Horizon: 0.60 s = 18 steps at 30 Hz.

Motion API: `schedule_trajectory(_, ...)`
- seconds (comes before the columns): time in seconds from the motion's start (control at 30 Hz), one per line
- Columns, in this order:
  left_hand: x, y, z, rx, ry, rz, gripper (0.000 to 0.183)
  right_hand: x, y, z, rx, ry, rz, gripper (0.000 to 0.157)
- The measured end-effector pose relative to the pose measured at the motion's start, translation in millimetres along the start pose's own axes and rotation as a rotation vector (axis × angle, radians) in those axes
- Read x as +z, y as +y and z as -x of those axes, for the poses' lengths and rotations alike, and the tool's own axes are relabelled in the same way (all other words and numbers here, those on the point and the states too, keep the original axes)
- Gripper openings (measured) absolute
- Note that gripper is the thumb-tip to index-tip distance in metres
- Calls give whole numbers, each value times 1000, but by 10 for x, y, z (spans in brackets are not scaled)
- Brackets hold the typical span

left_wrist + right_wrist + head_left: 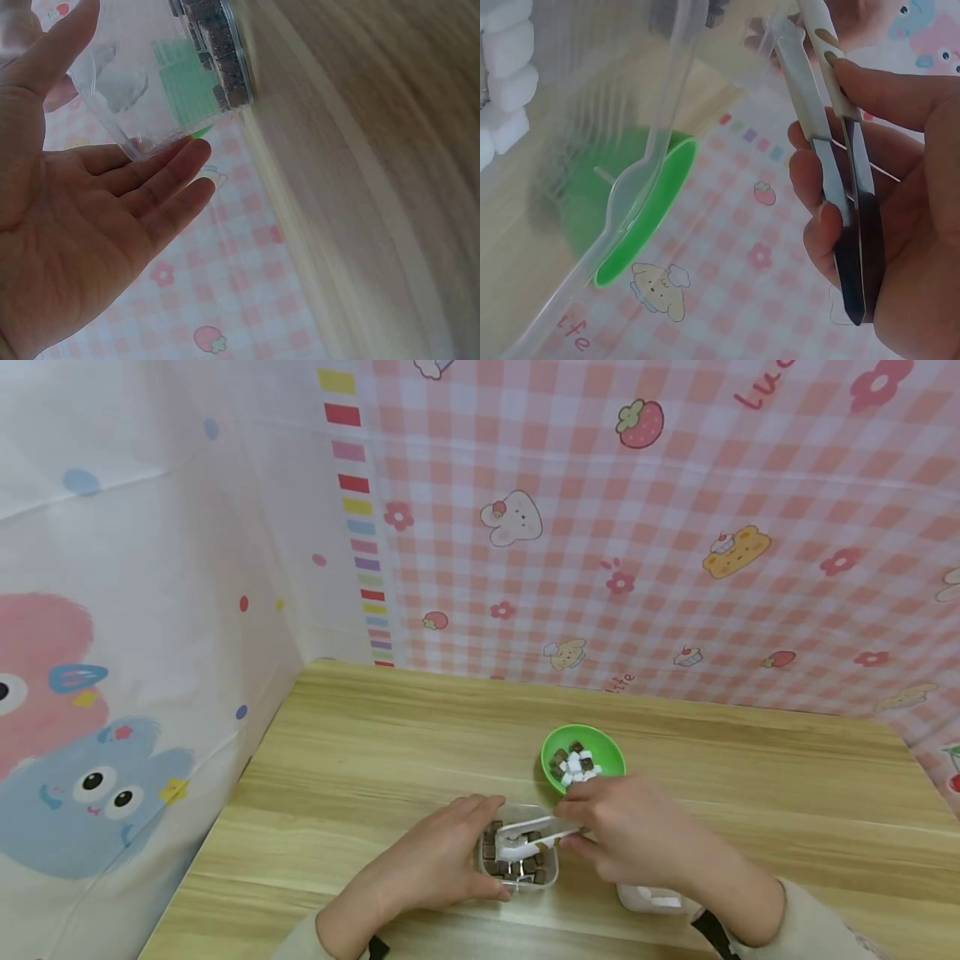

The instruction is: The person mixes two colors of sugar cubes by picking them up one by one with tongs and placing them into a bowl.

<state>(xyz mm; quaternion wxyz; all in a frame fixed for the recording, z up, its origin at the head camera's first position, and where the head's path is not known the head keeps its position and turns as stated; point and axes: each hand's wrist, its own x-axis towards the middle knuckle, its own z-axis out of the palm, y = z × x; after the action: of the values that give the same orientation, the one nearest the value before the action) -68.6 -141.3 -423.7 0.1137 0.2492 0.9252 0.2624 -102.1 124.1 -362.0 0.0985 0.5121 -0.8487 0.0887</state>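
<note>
My left hand steadies a clear plastic box between thumb and fingers. Dark brown cubes lie along its bottom. In the right wrist view, my right hand grips tongs with metal arms and white ends. The tongs' white ends reach down into the box over the brown cubes; whether they pinch a cube I cannot tell. Just beyond the right hand stands a green bowl holding mixed white and brown cubes, its near edge partly hidden by that hand.
A second clear box stands under my right forearm, with white cubes showing in the right wrist view. The wooden table meets a pink checked cloth at the back and a white printed cloth at the left.
</note>
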Motion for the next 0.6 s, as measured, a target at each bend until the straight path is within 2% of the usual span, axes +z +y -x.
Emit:
schedule_trajectory(0.23, -2, -5, 4, 5, -1, -12, 105, 4, -33, -58, -11, -108, -6, 15)
schedule_trajectory(0.43, -7, -4, 8, 1, -5, -14, 105, 30, -96, -146, 9, -208, 32, 18)
schedule_trajectory(0.6, -9, 0, 8, 3, -1, -6, 105, 50, -162, -214, -7, -233, 70, 21)
